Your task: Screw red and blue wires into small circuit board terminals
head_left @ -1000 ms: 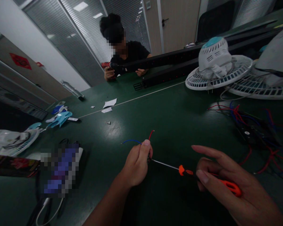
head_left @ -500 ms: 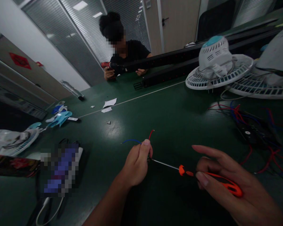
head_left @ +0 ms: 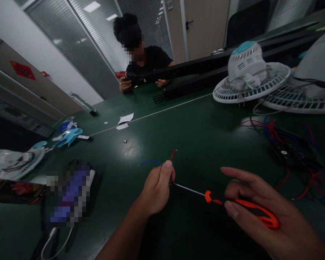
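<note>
Head view: right hand (head_left: 262,216) closes round a slim orange-and-black screwdriver (head_left: 219,200) whose metal tip meets the left hand (head_left: 157,189), pinched shut on thin red and blue wires (head_left: 173,154) over the dark green tabletop (head_left: 206,137), so a slip could jab those fingers (head_left: 165,173); beyond, a loose wire tangle (head_left: 287,144) lies in no container.
</note>
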Demonstrator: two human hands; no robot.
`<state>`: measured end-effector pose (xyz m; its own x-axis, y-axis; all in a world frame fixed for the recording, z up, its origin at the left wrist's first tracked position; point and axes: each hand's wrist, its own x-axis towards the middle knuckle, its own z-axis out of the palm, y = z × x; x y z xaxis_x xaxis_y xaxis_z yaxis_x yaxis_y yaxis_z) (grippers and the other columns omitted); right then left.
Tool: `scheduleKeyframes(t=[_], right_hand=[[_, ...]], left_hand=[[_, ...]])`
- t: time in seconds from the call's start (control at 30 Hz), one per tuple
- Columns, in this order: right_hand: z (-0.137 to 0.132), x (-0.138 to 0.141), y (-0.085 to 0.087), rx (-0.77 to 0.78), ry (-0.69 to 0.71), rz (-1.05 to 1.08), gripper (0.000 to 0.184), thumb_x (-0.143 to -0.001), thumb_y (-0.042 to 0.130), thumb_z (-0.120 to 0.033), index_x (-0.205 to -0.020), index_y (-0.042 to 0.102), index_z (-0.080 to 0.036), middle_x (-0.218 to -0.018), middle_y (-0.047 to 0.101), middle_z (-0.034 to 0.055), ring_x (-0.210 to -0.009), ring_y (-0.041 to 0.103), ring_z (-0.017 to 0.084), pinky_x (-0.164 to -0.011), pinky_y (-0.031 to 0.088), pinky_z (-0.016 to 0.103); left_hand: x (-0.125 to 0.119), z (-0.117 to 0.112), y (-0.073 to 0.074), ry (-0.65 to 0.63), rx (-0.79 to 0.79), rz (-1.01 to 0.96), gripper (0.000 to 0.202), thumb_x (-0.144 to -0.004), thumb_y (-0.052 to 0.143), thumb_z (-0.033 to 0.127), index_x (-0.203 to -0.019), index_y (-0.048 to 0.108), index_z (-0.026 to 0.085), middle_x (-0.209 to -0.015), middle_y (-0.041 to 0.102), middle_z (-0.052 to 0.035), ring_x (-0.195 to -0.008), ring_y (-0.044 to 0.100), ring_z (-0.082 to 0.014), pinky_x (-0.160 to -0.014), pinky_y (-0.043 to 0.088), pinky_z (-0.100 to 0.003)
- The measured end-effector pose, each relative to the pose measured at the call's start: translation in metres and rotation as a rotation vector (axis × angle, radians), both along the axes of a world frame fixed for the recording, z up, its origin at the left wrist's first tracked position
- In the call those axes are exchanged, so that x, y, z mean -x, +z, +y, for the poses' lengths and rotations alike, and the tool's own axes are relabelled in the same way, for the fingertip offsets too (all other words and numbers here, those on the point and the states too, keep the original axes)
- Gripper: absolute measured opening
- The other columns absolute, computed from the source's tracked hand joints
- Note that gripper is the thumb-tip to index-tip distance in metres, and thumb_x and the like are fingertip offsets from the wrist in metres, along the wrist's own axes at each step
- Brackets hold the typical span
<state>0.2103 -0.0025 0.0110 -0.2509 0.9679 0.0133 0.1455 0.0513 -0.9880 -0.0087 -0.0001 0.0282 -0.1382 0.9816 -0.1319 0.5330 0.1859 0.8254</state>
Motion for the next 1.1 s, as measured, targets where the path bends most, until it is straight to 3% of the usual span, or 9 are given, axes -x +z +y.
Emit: scheduleKeyframes(t=[0.27,0.47,0.7,0.9,1.1], right_hand=[[0.002,-0.003,0.0,-0.008,0.044,0.006,0.035,-0.082,0.062,-0.032,-0.117,0.055,-0.029,-0.076,0.065,-0.0014,-0.052,0.061,0.013,-0.044,0.052,0.02],[0.0,0.003,0.004,0.038,-0.089,0.029,0.035,-0.078,0.064,-0.033,-0.112,0.06,-0.028,-0.075,0.064,-0.0025,-0.053,0.06,0.013,-0.045,0.05,0.02],[0.004,-0.003,-0.002,-0.055,0.046,0.001,0.036,-0.081,0.063,-0.029,-0.117,0.055,-0.032,-0.076,0.063,-0.0033,-0.056,0.063,0.012,-0.047,0.053,0.018],[-0.003,0.006,0.005,0.053,-0.097,0.037,0.036,-0.076,0.065,-0.031,-0.112,0.06,-0.033,-0.076,0.063,-0.0043,-0.055,0.058,0.011,-0.047,0.049,0.018],[-0.004,0.002,0.005,0.137,-0.097,0.083,0.04,-0.071,0.072,-0.042,-0.109,0.065,-0.032,-0.081,0.066,-0.001,-0.068,0.064,0.017,-0.052,0.052,0.022]], left_hand=[[-0.002,0.0,0.003,0.014,0.02,-0.002,0.05,-0.094,0.024,0.053,-0.063,0.048,0.022,-0.056,0.044,0.0024,-0.055,0.046,-0.0167,-0.057,0.036,-0.029],[-0.001,0.0,0.002,0.013,0.016,0.016,0.05,-0.094,0.022,0.052,-0.062,0.048,0.022,-0.057,0.044,0.0018,-0.058,0.046,-0.0174,-0.059,0.036,-0.029],[-0.001,-0.001,0.002,0.015,-0.002,0.01,0.05,-0.094,0.024,0.052,-0.062,0.048,0.022,-0.056,0.044,0.0025,-0.056,0.046,-0.0166,-0.058,0.036,-0.029],[-0.001,-0.001,0.001,0.006,0.007,0.0,0.05,-0.095,0.023,0.051,-0.063,0.048,0.022,-0.057,0.044,0.0024,-0.056,0.046,-0.0163,-0.057,0.035,-0.029],[-0.001,-0.002,0.001,-0.013,0.0,0.022,0.049,-0.096,0.023,0.047,-0.063,0.049,0.021,-0.056,0.043,0.0029,-0.057,0.046,-0.016,-0.059,0.035,-0.028]])
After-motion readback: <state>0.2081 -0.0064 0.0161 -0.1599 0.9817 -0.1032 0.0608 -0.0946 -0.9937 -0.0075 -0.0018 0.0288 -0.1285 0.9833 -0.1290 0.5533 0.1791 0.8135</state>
